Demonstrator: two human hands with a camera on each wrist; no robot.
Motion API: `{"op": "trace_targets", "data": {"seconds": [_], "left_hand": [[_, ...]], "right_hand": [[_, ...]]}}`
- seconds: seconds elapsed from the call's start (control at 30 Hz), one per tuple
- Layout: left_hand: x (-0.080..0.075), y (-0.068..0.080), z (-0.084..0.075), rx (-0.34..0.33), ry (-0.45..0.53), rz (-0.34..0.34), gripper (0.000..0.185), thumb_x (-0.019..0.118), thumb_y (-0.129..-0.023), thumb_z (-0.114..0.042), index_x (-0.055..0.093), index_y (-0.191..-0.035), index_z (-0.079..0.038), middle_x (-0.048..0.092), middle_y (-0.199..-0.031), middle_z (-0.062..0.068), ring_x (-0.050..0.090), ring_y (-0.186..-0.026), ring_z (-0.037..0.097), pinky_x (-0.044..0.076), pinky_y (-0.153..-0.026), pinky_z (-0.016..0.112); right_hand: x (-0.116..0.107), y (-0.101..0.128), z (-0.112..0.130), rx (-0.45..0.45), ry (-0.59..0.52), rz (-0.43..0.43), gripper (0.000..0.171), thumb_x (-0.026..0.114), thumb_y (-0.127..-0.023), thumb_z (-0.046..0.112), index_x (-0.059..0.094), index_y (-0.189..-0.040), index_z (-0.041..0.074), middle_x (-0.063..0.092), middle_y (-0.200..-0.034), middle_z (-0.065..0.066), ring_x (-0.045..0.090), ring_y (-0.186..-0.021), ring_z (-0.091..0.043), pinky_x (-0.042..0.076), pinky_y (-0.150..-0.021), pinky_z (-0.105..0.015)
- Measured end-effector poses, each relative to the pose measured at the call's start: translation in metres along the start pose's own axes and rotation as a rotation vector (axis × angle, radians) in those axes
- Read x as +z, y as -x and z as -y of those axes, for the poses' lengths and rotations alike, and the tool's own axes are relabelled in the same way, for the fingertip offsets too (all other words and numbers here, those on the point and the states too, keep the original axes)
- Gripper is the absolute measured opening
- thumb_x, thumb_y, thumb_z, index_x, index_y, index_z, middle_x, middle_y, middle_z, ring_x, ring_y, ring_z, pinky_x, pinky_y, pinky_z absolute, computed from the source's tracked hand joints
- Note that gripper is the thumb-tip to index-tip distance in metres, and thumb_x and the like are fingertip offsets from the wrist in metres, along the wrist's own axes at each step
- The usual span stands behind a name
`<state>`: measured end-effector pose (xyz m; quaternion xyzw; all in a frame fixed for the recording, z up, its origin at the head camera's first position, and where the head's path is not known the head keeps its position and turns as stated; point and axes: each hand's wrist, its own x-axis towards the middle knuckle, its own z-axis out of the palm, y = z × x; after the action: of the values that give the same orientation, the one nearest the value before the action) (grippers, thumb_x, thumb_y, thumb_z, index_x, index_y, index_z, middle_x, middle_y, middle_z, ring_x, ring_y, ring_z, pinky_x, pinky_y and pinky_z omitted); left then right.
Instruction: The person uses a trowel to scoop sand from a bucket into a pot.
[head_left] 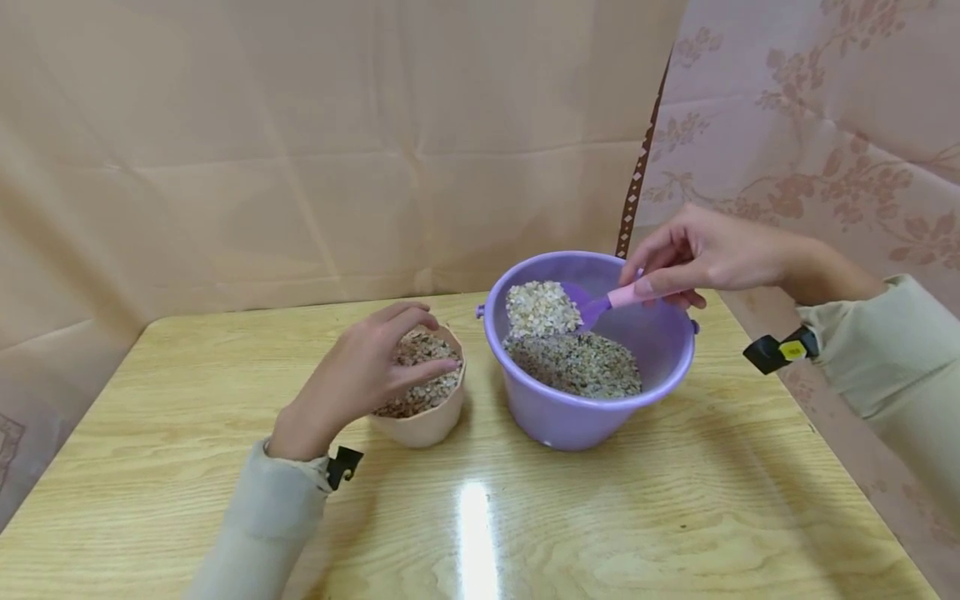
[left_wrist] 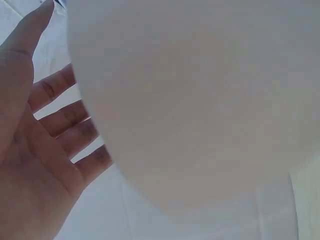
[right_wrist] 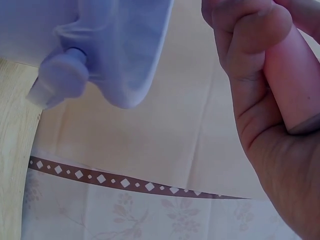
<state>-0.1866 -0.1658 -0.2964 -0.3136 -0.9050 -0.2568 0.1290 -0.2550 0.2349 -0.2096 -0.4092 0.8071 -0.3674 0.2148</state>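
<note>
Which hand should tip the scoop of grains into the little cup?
Probably the right hand: it already grips the scoop, heaped with grains, above the purple bucket. The left hand rests on the beige cup, partly covering its top.
</note>
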Motion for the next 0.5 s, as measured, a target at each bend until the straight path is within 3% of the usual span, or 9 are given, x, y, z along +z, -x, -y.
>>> {"op": "trace_targets", "data": {"seconds": [0.23, 0.5], "left_hand": [[-0.013, 0.019, 0.015, -0.143, -0.046, 0.044, 0.051, 0.070, -0.088, -0.055, 0.067, -0.118, -0.013, 0.066, -0.117, 0.001, 0.065, -0.103, 0.024, 0.053, -0.085, 0.046], [-0.024, 0.030, 0.030, -0.193, -0.046, 0.098, 0.056, 0.070, -0.086, -0.059, 0.067, -0.118, -0.013, 0.067, -0.117, 0.001, 0.064, -0.104, 0.023, 0.051, -0.088, 0.048]], "right_hand": [[-0.001, 0.000, 0.005, -0.034, 0.009, -0.021, 0.018, 0.064, -0.094, -0.001, 0.073, -0.108, 0.006, 0.066, -0.066, -0.014, 0.054, -0.045, -0.019, 0.046, -0.040, -0.029], [-0.003, -0.005, 0.015, -0.003, 0.006, -0.017, 0.017, 0.064, -0.095, 0.000, 0.072, -0.109, 0.005, 0.066, -0.067, -0.016, 0.055, -0.047, -0.020, 0.047, -0.041, -0.029]]}}
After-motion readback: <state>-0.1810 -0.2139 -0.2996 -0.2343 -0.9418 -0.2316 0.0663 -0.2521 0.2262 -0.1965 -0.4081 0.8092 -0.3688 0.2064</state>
